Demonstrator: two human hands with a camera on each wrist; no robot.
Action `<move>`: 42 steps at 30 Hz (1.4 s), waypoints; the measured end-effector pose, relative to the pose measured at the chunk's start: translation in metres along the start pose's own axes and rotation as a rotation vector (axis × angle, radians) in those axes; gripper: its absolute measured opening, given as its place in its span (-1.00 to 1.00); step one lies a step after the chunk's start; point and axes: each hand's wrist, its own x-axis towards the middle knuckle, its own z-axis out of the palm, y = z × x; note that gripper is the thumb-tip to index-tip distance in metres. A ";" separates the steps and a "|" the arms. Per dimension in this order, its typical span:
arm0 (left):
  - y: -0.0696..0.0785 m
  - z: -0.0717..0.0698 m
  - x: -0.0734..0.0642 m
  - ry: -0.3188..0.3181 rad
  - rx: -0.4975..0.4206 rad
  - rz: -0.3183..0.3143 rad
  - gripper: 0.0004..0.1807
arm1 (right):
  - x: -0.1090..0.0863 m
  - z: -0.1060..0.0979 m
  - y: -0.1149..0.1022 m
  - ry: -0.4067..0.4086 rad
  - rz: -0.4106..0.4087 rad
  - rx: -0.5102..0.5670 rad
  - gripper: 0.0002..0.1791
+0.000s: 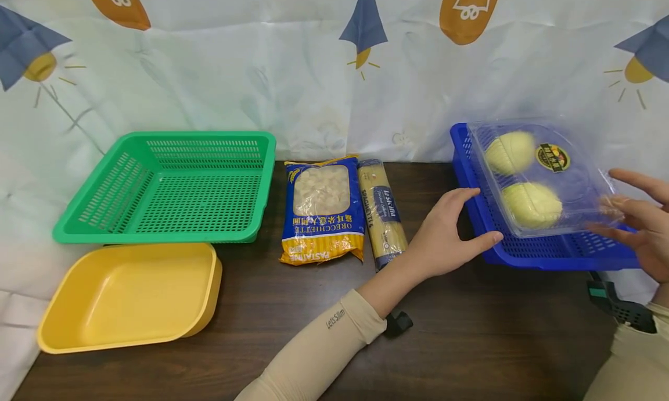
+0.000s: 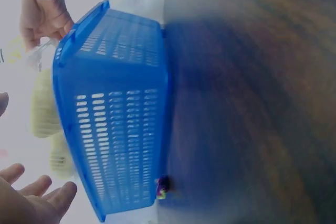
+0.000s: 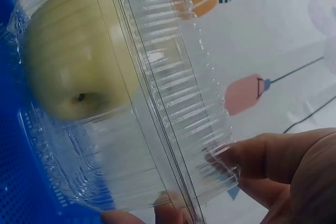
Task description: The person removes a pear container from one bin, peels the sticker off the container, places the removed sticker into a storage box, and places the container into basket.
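A clear plastic clamshell box (image 1: 580, 194) with a round label holds two pale yellow apples (image 1: 532, 206). It is tilted over the blue basket (image 1: 549, 262) in the head view. My right hand (image 1: 645, 224) grips the box at its right side; thumb and fingers pinch the clear edge in the right wrist view, where one apple (image 3: 79, 56) shows large. My left hand (image 1: 444, 232) reaches toward the box's left side, thumb and fingers spread at the basket's near left corner and nothing held. In the left wrist view its fingertips (image 2: 64, 195) lie beside the basket wall.
Left of the left hand lie a spaghetti pack (image 1: 384, 215) and a blue and yellow orecchiette bag (image 1: 323, 209). Farther left are a green basket (image 1: 256, 186) and, nearer the front, a yellow tub (image 1: 136, 290). A patterned curtain (image 1: 313, 70) hangs behind the dark table (image 1: 251, 319).
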 end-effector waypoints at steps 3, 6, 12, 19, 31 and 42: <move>-0.001 -0.006 0.001 0.029 -0.051 -0.010 -0.07 | -0.001 0.003 0.000 -0.047 -0.018 -0.002 -0.45; -0.003 -0.015 0.002 0.084 -0.094 0.004 -0.06 | -0.002 0.007 0.000 -0.100 -0.032 0.010 -0.44; -0.010 -0.046 0.007 0.197 -0.188 0.072 -0.06 | 0.001 0.004 0.002 -0.161 -0.032 0.000 -0.46; -0.015 -0.081 0.008 0.166 -0.371 0.106 0.10 | -0.001 0.008 -0.001 -0.288 -0.075 -0.027 -0.45; -0.021 -0.114 -0.007 0.062 -0.384 0.077 -0.13 | -0.007 0.037 -0.008 -0.444 -0.084 -0.065 -0.44; -0.007 -0.143 -0.038 0.106 -0.234 0.014 -0.07 | -0.005 0.068 -0.010 -0.522 -0.078 -0.052 -0.48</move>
